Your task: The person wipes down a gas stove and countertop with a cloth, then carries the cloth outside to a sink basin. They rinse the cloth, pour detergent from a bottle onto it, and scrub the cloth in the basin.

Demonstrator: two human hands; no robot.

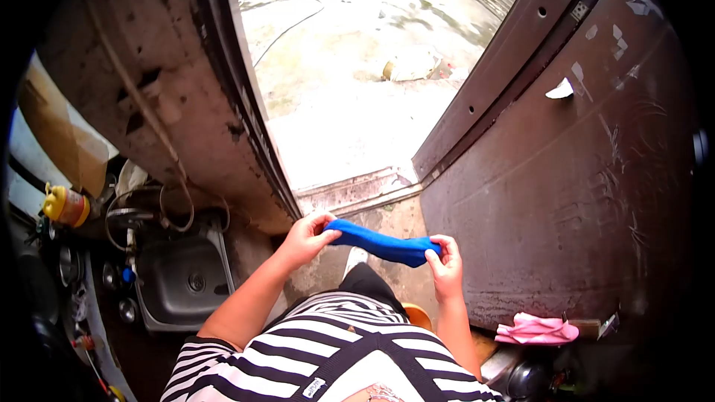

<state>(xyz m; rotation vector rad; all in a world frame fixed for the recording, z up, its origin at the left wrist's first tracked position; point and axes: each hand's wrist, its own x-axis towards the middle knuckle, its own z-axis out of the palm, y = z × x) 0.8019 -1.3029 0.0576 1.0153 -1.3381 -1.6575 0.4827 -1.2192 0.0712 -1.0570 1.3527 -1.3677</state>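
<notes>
Left hand point(305, 241), right hand point(447, 266): fingers pinch left, right ends of blue cloth point(381, 245), likely to hold it extended.

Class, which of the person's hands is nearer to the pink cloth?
Right. The right hand, holding one end of the blue cloth, is above and left of the pink cloth in the picture; the left hand, at the other end, is farther left.

I faced a worn threshold point(356, 190); beyond it, glaring daylight bleached the yard point(328, 115). Stained wall point(123, 37) stood on my left, a metal sink point(179, 272) near its foot. Scuffed brown door panel point(529, 216) on my right bore torn white scraps point(560, 89). Indoors, light was dimmer
</notes>
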